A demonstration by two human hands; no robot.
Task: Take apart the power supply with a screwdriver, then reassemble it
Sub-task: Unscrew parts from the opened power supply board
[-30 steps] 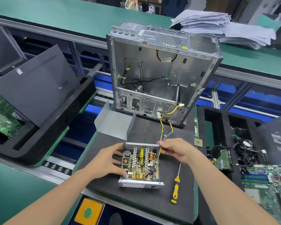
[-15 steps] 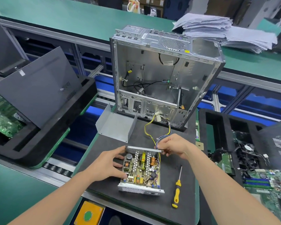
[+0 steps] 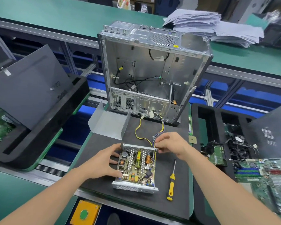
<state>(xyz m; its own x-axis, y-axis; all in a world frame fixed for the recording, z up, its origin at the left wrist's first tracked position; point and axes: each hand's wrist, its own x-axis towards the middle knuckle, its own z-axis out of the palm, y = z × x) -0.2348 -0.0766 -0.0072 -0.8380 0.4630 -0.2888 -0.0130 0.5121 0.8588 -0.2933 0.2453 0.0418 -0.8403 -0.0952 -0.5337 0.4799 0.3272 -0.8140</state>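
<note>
Left hand gripping the open silver metal power supply, right hand pinching its yellow-and-blue wire bundle: I'd tuck those wires clear of the rim.

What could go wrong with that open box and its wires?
The right hand pinches the wires beside the open power supply; a hard tug might strain them. The left hand grips next to bare circuit parts and could knock them. The loose screwdriver might roll off the mat.
</note>
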